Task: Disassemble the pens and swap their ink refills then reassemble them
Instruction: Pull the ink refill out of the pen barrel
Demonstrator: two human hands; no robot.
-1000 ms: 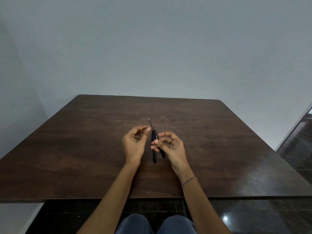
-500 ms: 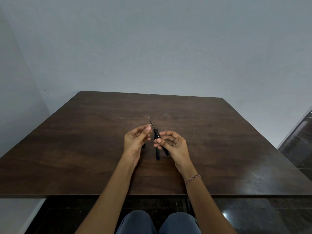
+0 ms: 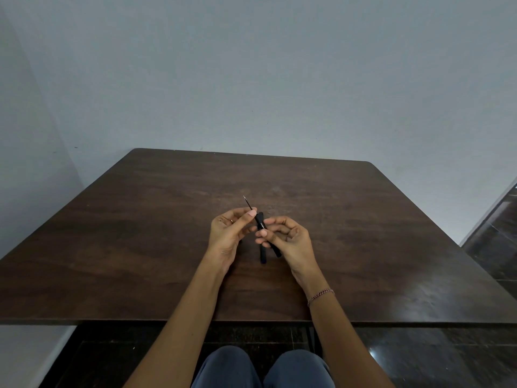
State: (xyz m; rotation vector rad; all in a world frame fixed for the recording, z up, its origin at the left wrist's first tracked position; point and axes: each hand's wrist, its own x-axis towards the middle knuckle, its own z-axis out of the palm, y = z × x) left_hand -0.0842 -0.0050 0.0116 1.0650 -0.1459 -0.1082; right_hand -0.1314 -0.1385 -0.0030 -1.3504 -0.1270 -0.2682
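Left hand (image 3: 226, 236) has edged rightward, its grip pinching the refill (image 3: 247, 202); right hand (image 3: 291, 242) curls round the pen barrel (image 3: 261, 225).

Table (image 3: 140, 247): dark brown wood-grain top, rounded far corners, glossy sheen at right. One black pen part (image 3: 263, 255) near its middle; contact with the top cannot be told.

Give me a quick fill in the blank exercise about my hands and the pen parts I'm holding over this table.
1. The right hand grips a slim ____ plastic pen barrel.
2. The left hand pinches the thin dark ink refill sticking out of that ____.
3. A pinkish chain bracelet circles the ____ wrist.
Missing words: black; barrel; right.
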